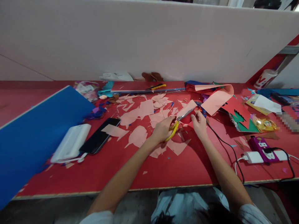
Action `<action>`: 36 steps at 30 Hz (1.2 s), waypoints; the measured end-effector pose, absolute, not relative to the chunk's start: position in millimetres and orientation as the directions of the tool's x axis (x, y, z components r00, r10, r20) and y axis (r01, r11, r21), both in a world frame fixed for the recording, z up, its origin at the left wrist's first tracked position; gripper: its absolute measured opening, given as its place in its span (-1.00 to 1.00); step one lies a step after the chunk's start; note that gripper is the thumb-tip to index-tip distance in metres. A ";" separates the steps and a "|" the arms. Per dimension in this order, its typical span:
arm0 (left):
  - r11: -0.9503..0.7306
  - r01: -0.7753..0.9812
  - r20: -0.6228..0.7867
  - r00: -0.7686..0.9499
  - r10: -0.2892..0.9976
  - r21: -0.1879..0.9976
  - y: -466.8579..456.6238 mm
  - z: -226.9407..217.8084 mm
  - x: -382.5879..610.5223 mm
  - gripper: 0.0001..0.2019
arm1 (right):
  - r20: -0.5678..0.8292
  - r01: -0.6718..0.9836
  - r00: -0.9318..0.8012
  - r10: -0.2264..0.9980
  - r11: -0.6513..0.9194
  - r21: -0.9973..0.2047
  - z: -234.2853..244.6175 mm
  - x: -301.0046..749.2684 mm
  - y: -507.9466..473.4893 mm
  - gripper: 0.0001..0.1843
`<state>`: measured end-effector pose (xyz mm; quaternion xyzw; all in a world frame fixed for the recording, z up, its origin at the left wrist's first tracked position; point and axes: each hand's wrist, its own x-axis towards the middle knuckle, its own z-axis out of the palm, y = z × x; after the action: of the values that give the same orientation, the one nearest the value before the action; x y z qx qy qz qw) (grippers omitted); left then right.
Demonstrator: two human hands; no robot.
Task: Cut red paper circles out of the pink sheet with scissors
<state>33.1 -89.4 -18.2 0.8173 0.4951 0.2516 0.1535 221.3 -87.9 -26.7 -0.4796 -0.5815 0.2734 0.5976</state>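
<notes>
My left hand (162, 129) is closed around the yellow handles of a pair of scissors (174, 130). The metal blades point up and right, toward my right hand (199, 124). A strip of pink paper (185, 109) lies along the far side of the blades; whether either hand grips it I cannot tell. The fingers of my right hand are pinched together by the scissor tips, and what they hold is too small to make out. Cut pink paper pieces (137, 136) and scraps are spread around and under my left hand. Beyond my right hand stands a curled pink sheet (216, 101).
A blue board (46, 130), white power bank (71, 143) and black phone (100, 135) are at left. At the back, a yellow cutter (158, 86) lies on a red pack (126, 87). On the right are a purple power strip (263, 149) and black cable (224, 141).
</notes>
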 end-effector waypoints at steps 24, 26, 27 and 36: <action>-0.460 0.733 0.239 0.393 0.888 0.501 -92.7 -14.8 36.9 -0.76 | 0.425 0.246 0.164 0.890 0.380 -0.892 -31.8 220.9 -85.9 -0.87; -0.450 0.728 0.229 0.389 0.893 0.518 -93.7 -12.0 37.6 -0.78 | 0.421 0.253 0.166 0.892 0.374 -0.892 -33.1 221.2 -85.0 -0.87; -0.445 0.727 0.224 0.387 0.895 0.523 -94.0 -11.0 37.9 -0.79 | 0.421 0.258 0.167 0.892 0.372 -0.892 -33.4 221.2 -84.7 -0.87; -0.449 0.718 0.224 0.392 0.892 0.533 -94.8 -8.9 37.8 -0.86 | 0.424 0.247 0.169 0.890 0.378 -0.892 -32.7 221.3 -84.9 -0.86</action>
<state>37.8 -94.8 -8.9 0.8149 0.4939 0.2456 0.1780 221.3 -84.9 -32.7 -0.4865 -0.5842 0.2725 0.5897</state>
